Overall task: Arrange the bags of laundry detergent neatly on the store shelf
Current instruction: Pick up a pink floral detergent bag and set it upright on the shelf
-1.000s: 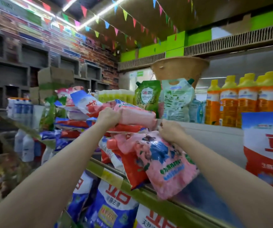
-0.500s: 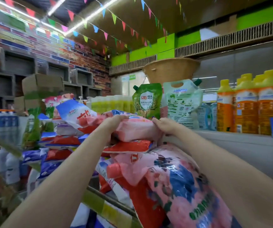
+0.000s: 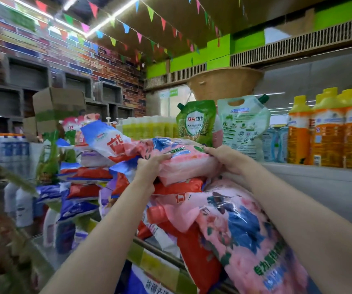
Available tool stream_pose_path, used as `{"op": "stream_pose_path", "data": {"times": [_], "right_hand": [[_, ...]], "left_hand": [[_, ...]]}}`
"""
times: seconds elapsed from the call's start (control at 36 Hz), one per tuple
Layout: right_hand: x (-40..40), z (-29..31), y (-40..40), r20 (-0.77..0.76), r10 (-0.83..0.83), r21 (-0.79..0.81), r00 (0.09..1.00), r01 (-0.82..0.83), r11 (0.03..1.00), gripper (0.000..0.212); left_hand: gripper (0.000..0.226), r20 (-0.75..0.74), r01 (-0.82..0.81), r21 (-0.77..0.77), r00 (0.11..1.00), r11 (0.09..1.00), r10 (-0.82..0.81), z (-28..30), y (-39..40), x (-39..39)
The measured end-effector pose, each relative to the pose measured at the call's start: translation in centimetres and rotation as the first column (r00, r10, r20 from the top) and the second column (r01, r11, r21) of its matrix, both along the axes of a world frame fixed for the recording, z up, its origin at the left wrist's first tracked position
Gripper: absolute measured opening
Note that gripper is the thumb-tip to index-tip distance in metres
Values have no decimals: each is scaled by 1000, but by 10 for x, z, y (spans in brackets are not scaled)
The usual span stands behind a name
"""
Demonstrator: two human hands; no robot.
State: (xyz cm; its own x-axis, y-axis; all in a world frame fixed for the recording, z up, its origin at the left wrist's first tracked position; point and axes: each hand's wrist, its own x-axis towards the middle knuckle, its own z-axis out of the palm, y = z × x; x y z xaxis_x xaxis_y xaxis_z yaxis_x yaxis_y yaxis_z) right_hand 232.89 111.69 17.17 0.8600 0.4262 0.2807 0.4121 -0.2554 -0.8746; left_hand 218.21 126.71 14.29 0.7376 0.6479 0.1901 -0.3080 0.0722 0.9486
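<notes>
Atop the heap (red and blue bags), both hands, left hand [image 3: 149, 166] and right hand [image 3: 227, 159], clasp a pink bag [image 3: 188, 164].

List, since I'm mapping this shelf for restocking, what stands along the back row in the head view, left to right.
Cardboard box → pale yellow-green bottles → green spouted pouch → white spouted pouch → orange bottles with yellow caps.

Both hands grip a pink detergent bag [image 3: 188, 164] lying flat on top of a heap of bags: the left hand [image 3: 149, 168] clasps its near left end, the right hand [image 3: 227, 159] its right end. Beneath it lie red bags and a large pink flowered bag [image 3: 245, 234] that slumps over the shelf edge [image 3: 156, 262]. Behind stand a green pouch [image 3: 196, 122], a pale pouch [image 3: 242, 126] and orange bottles [image 3: 327, 132].
</notes>
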Motion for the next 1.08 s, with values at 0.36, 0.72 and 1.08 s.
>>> {"op": "stream_pose_path", "data": {"times": [0.36, 0.72, 1.08], "right_hand": [[-45, -26, -67, -208, 426, 373, 880, -331, 867, 37], [-95, -16, -153, -50, 128, 336, 991, -104, 936, 14], [-155, -10, -326, 56, -161, 321, 985, 135, 937, 21]], "left_hand": [[92, 58, 194, 368, 971, 909, -231, 2, -16, -28], [72, 38, 130, 668, 977, 733, -208, 31, -93, -53], [64, 132, 301, 565, 886, 768, -444, 12, -247, -57]]}}
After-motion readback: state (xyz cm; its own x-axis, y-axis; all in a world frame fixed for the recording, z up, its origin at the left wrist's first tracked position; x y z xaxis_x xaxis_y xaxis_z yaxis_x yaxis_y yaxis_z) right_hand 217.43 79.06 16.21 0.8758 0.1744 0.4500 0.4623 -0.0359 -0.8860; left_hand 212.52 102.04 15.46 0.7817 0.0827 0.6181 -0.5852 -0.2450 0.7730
